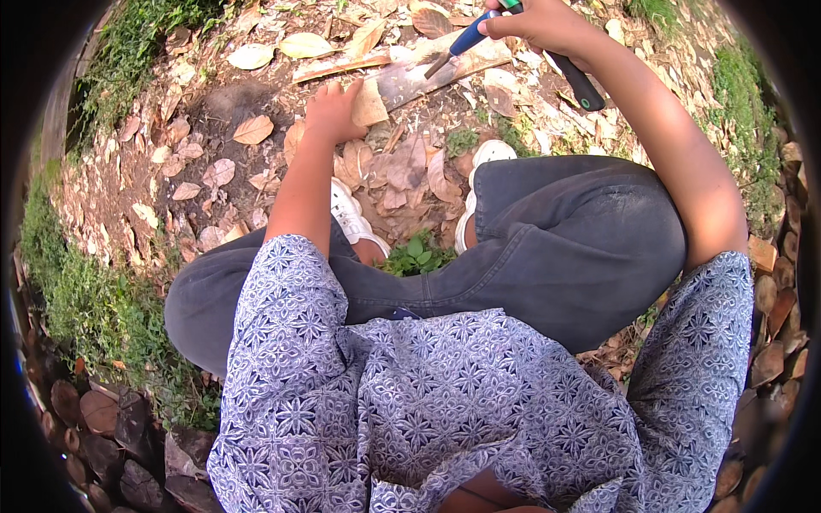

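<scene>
My left hand is closed on a pale, squarish piece of wood, with the fingertips hidden in part. It rests beside the near edge of a flat wooden board lying on the leaf-covered ground. Up at the top edge, my right hand grips a blue-handled chisel, its metal blade slanting down to the board. Within the same hand is a second tool with a black and green handle; its head is not in view.
A narrow strip of wood lies along the board's left side. Dry leaves and pale chips cover the ground between and beyond my feet in white shoes. Green weeds grow at the left, and stacked cut logs stand behind.
</scene>
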`<state>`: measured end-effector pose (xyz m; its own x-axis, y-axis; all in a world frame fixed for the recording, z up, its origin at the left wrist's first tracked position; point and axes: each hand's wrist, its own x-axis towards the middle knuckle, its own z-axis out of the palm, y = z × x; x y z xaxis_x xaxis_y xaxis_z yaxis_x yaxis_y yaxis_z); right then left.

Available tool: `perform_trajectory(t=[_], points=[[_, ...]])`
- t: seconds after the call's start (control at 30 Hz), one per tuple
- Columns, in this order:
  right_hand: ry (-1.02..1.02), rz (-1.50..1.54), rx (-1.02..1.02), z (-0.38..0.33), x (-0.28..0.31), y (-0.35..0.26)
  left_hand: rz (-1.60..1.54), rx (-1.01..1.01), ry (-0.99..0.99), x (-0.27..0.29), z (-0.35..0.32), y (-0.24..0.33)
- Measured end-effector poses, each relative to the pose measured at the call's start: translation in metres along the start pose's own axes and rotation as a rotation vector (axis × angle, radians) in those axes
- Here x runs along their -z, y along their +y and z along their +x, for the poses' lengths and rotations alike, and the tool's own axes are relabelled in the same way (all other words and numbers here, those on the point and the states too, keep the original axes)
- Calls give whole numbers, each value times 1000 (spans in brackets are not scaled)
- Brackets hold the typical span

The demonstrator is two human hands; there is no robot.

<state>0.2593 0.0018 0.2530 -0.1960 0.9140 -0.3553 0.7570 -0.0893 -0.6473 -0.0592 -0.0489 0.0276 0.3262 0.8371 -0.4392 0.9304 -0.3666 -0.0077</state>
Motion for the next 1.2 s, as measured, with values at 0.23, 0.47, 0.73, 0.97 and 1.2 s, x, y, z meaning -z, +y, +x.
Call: perform_trajectory(t=[0.23,0.47,0.73,0.97,1.2], points=[[-22,-23,-82,1,-3,-19,-72,16,29,-6,-4,-4],[-55,22,-94,-1,-5,-29,-188,-43,4,-9,-3,-11],[-42,-42,-57,-2,-8,-21,-447,-103,-20,-9,-2,-26],[-64,-63,-70,0,-12,-24,-543,-163,-15,-15,-5,-36],[-81,-197,-69,3,-22,-26,-465,-82,236,6,6,-19]])
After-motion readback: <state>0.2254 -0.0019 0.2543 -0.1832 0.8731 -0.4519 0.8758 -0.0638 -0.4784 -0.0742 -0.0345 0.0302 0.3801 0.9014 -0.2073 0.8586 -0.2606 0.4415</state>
